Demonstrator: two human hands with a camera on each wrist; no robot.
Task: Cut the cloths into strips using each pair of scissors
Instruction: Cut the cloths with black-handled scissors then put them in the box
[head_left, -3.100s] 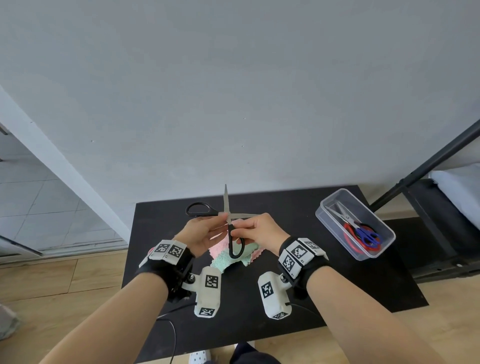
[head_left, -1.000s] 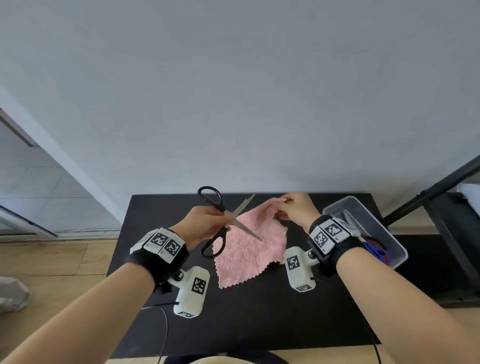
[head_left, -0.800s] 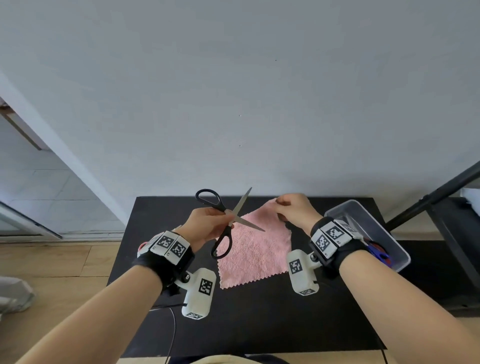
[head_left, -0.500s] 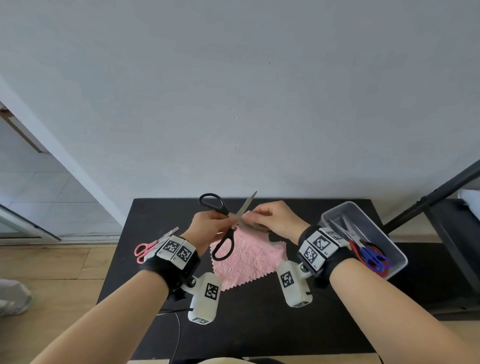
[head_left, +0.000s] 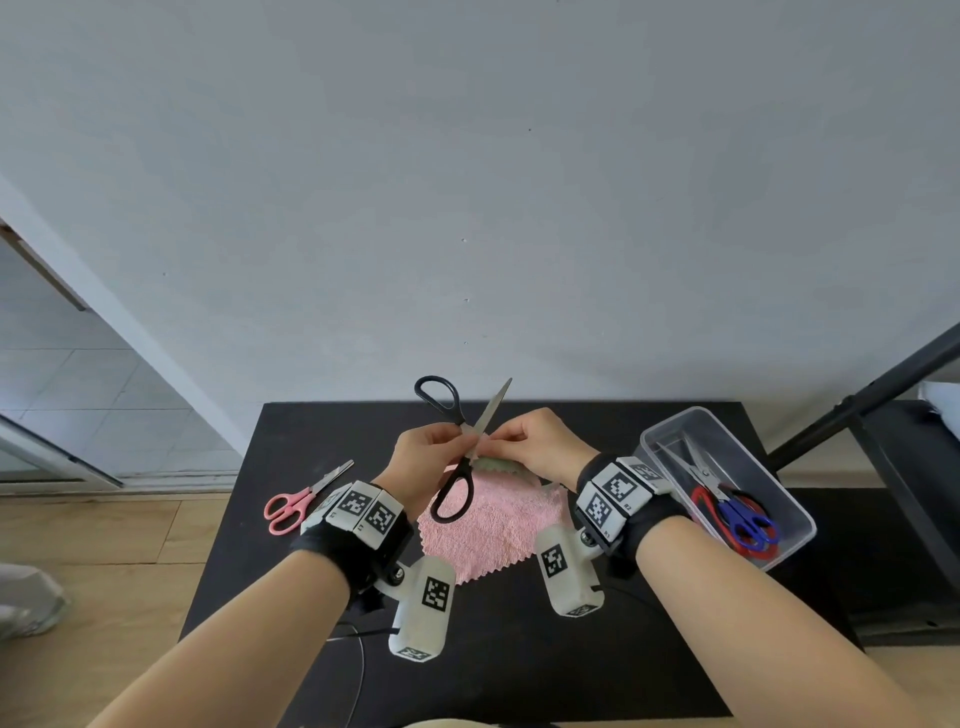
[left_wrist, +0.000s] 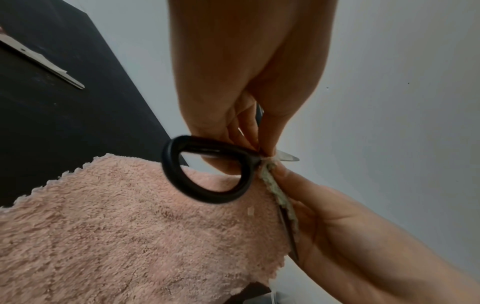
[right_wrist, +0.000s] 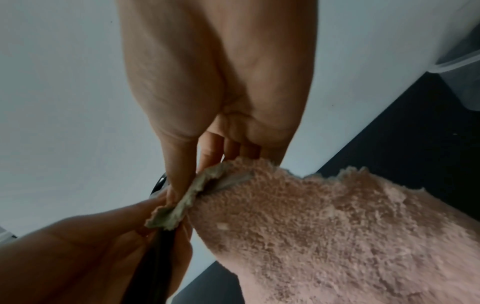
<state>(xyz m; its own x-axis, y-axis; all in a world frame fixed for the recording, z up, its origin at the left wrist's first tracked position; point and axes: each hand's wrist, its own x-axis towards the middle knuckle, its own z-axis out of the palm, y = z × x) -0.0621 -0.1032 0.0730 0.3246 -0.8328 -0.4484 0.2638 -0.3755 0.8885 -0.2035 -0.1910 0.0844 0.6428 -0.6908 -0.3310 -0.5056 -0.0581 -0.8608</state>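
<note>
Head view: I look forward and down from above both wrists onto the table (head_left: 311, 426), wall filling the upper half. Left wrist view: very close under the left hand (left_wrist: 233, 82), facing along it to the scissors (left_wrist: 207, 170). Right wrist view: equally close under the right hand (right_wrist: 221, 82). All three share the cloth (head_left: 493, 525) at the grip.

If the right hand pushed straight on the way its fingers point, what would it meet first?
Almost at once the left hand, which holds the black scissors. The right hand pinches the pink cloth edge right against them, though depth is unclear.
</note>
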